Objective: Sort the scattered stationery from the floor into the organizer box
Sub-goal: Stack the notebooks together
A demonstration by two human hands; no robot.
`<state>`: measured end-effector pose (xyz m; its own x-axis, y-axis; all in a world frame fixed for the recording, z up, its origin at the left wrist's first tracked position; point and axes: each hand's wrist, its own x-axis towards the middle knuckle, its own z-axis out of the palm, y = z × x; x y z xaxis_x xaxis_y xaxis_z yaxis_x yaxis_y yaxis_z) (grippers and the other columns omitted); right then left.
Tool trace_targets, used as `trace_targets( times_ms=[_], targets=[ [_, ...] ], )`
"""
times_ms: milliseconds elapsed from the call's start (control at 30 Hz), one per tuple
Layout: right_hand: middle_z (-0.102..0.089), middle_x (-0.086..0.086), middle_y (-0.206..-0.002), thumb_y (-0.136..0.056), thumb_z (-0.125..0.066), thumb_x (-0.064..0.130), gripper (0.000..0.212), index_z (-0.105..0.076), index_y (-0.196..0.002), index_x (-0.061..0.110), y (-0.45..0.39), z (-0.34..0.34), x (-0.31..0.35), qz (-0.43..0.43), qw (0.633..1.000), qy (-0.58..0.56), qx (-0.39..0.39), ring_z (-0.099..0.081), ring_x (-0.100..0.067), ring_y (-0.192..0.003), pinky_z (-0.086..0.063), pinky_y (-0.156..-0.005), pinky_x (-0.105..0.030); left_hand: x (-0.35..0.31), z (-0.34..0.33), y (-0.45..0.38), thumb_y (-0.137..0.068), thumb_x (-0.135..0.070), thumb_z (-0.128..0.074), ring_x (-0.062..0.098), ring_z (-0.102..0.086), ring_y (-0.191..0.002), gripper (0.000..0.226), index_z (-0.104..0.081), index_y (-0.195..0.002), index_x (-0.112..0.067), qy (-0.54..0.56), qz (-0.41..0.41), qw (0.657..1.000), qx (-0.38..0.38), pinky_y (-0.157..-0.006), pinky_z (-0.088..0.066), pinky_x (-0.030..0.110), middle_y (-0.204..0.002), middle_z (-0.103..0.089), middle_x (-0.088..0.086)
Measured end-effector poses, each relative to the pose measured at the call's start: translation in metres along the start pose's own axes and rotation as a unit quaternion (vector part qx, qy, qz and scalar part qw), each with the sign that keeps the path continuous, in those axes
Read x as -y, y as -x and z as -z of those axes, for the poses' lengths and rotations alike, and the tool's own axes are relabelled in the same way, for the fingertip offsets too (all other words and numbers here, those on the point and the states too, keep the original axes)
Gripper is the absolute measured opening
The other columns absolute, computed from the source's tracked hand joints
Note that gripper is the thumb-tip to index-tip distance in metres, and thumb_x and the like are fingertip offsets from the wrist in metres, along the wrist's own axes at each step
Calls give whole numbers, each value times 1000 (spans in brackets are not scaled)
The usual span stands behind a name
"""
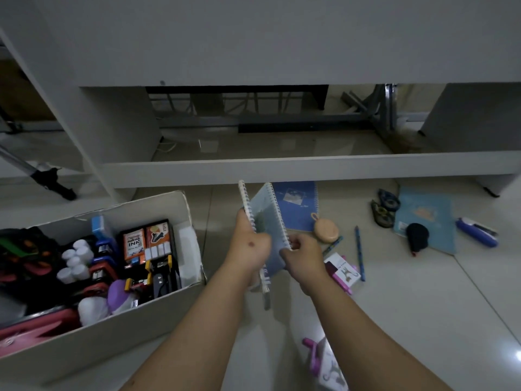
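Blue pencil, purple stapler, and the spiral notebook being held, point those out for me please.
blue pencil (pixel 359 253): head view, middle of its shaft on the floor.
purple stapler (pixel 476 232): head view, middle of its body.
spiral notebook (pixel 267 221): head view, pale blue cover between both hands.

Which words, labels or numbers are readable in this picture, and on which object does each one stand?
"INK": on the orange packet standing in the organizer box.
Smaller print above and below "INK" on that packet: too blurred to read.
Second orange packet beside it: print blurred, unreadable.
White and purple card box on the floor: marks too small to read.
Two blue notebooks on the floor: cover print unreadable.
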<state>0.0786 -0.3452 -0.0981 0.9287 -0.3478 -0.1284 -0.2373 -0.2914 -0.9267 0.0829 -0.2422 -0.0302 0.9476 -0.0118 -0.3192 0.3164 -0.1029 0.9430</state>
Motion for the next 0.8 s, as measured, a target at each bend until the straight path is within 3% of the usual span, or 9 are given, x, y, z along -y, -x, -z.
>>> trace_targets(
  times_ms=[100,200,333,400,467,533,633,700,800],
  targets=[
    [-64,0,-75,-79,-58,-2,17,-68,-86,9,15,12,12,31,997,-3,72,-55,-11,-67,-45,-65,-26,-1,-6,-2,-84,13,-32,29,-55,-98,56,-37,-130,-17,16,21,1000,-14,-78,-51,38,-109,-55,11],
    [-61,6,-71,-86,-60,6,10,-66,-87,14,26,20,21,58,989,9,138,-55,-7,-63,-46,-62,-21,1,-16,-5,-84,12,-29,29,-54,-87,53,-39,-130,-12,50,35,997,-37,-68,-49,34,-96,-54,12],
    [-63,-2,-77,-88,-56,0,22,-66,-90,20,28,31,24,36,966,-59,248,-57,-15,-75,-49,-73,-30,13,-24,-11,-88,0,-50,29,-56,-92,49,-34,-133,-12,34,19,998,-49,-81,-52,39,-109,-55,13],
    [-63,-6,-84,-89,-55,0,21,-67,-93,17,23,33,22,-5,945,-86,315,-56,-16,-83,-48,-79,-28,18,-22,-14,-84,5,-50,26,-54,-86,51,-34,-130,-11,8,22,998,-61,-73,-50,34,-101,-53,12],
    [-64,-2,-86,-89,-56,6,21,-70,-84,20,11,30,18,-59,936,-117,326,-56,-13,-90,-46,-80,-25,20,-20,-18,-83,8,-45,24,-52,-83,50,-34,-129,-10,-19,12,997,-68,-66,-47,29,-100,-51,12],
    [-64,-2,-89,-90,-55,12,22,-72,-78,19,-6,23,13,-105,947,-148,265,-55,-17,-96,-45,-81,-27,22,-19,-21,-83,9,-43,21,-51,-82,51,-35,-129,-9,-44,-5,997,-63,-65,-43,27,-100,-51,10],
    [-58,-18,-123,-91,-52,12,30,-61,-115,-3,-40,11,-4,-50,987,68,137,-52,-29,-117,-41,-92,-31,27,-18,-26,-82,10,-41,13,-46,-70,49,-36,-128,-9,-74,-39,995,-46,-55,-38,22,-92,-48,5],
    [-31,-16,-150,-91,-52,17,52,-39,-139,0,-58,4,-15,9,956,248,158,-31,-26,-138,-26,-105,-25,29,-20,-27,-82,10,-41,11,-44,-68,50,-36,-128,-9,-74,-47,995,-41,-54,-37,20,-95,-48,7],
    [3,-10,-159,-93,-53,25,73,-9,-149,9,-84,-8,-30,9,921,331,205,2,-28,-146,-13,-116,-35,30,-25,-32,-80,11,-40,17,-47,-74,54,-36,-129,-11,-74,-61,995,-33,-64,-43,25,-104,-50,15]
  ],
)
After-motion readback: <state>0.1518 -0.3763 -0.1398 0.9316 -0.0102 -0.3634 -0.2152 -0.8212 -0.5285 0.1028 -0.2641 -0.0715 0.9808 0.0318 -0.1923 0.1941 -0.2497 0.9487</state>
